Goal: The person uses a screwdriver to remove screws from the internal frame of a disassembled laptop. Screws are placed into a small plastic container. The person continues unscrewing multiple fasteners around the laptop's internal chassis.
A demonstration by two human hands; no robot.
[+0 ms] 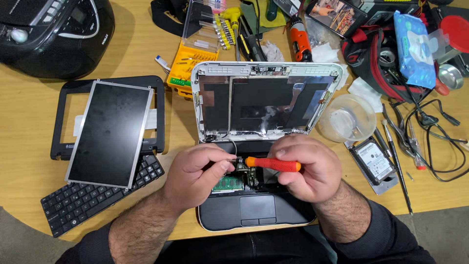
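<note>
Both hands at the opened laptop base [254, 208], screwdriver [271, 164] lying level.

Right hand [305, 168]: fingers curled closed around the orange screwdriver handle. Left hand [195, 176]: thumb and forefinger pinched at the metal shaft near its tip, above the green circuit board [228, 184]. The tip and whatever it meets are hidden by the fingers. The emptied lid shell [266, 98] stands behind; the removed screen panel [110, 133] lies left, over the detached keyboard [83, 200].
</note>
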